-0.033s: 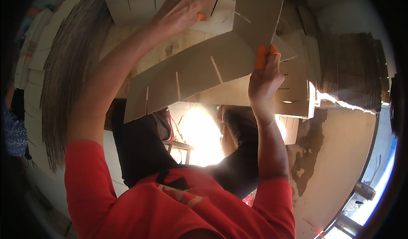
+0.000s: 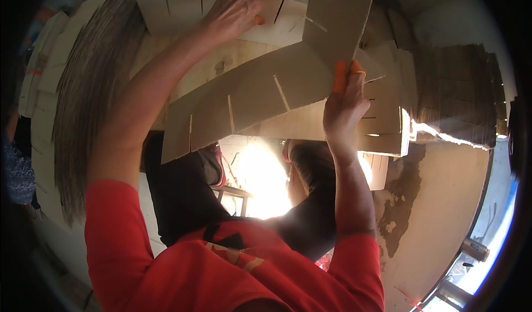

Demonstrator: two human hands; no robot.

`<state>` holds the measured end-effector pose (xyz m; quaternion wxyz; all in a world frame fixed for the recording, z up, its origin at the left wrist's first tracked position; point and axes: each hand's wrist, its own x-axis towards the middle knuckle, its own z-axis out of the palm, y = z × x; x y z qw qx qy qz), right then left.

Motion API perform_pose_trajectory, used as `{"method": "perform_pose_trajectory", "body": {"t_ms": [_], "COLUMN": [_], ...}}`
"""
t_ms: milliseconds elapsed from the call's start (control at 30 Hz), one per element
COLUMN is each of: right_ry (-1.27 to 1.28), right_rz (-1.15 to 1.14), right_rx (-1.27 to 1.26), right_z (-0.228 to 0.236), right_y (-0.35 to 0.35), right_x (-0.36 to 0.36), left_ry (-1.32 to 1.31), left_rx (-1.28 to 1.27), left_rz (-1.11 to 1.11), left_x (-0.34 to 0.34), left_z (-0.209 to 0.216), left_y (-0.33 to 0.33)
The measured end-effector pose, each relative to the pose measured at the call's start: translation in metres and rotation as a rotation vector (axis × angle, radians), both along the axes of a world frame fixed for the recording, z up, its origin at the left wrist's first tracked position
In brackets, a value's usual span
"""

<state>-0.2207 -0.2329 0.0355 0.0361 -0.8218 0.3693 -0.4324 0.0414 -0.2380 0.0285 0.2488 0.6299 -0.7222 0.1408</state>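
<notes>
My right hand (image 2: 346, 110) grips a brown slotted cardboard strip (image 2: 252, 93) by its edge, with orange finger covers on the thumb and a finger. From the grip, one length slants down to the left, and another cardboard length (image 2: 338, 21) rises upward. Whether these are one bent strip or two pieces, I cannot tell. At the top, my left hand (image 2: 238, 10) is over a paler slotted cardboard sheet (image 2: 183, 1). Its fingers are bent, and the orange-covered thumb and forefinger are apart with nothing visible between them.
A tall stack of cardboard (image 2: 102, 73) stands at the left, and another stack (image 2: 454, 90) at the right. More slotted sheets (image 2: 382, 101) lie beside my right hand. My legs (image 2: 188, 193) are below, with bright glare between them. Someone's patterned garment (image 2: 21, 173) shows at far left.
My left hand has shifted very slightly up and left. The held strip has tilted a touch; my right hand keeps its grip.
</notes>
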Motion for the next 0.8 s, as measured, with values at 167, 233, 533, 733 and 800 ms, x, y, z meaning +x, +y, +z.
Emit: {"method": "perform_pose_trajectory", "body": {"t_ms": [167, 233, 533, 733, 800], "right_ry": [-0.065, -0.082, -0.142, -0.141, -0.122], "right_rz": [0.038, 0.045, 0.013, 0.062, 0.039], "right_rx": [0.049, 0.055, 0.066, 0.236, 0.226], "right_z": [0.002, 0.001, 0.009, 0.017, 0.020], "right_y": [-0.002, -0.004, -0.001, 0.010, 0.011], "right_x": [-0.005, -0.004, 0.003, 0.000, -0.005], "left_ry": [-0.110, -0.118, -0.071, -0.063, -0.030], "left_rx": [0.046, 0.160, -0.182, -0.019, -0.082], "left_rz": [0.226, 0.245, -0.041, -0.088, -0.120], "left_x": [0.015, 0.018, 0.031, 0.007, -0.008], "left_z": [-0.034, -0.041, -0.043, -0.024, -0.016], "left_y": [-0.049, -0.057, -0.053, -0.038, -0.036]}}
